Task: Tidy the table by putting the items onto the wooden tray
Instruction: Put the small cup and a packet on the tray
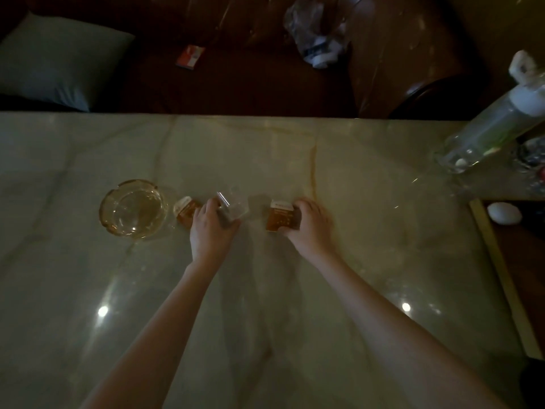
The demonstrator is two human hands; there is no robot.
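- Near field: both forearms run up from the bottom edge over bare marble table; wide open surface on either side of them and between them.
- Left hand: fingers curled round a crumpled clear wrapper, which stands up off the table. Grip looks like a pinch; exact finger contact is blurred.
- Left box: small brown carton with a white top, lying on the table just left of the left hand, touching or nearly touching it. Cannot tell which.
- Ashtray: round clear glass, on the table just left of that box, a narrow gap between them.
- Right hand: fingers and thumb curled round the right box, same brown carton, grasped from its right side. Cannot tell if the box is lifted or on the table.
- Open strip of table between the two hands; a broad open stretch from the right hand to the tray.
- Tray: wooden, at the right edge of the view, pale rim running diagonally. White egg-shaped thing sits in its far end.
- Far right: clear bottle with a white cap, near the table's far right corner, beyond the tray.
- Far table edge is straight; past it a dark sofa with a grey cushion, a red-white pack and a crumpled plastic bag.
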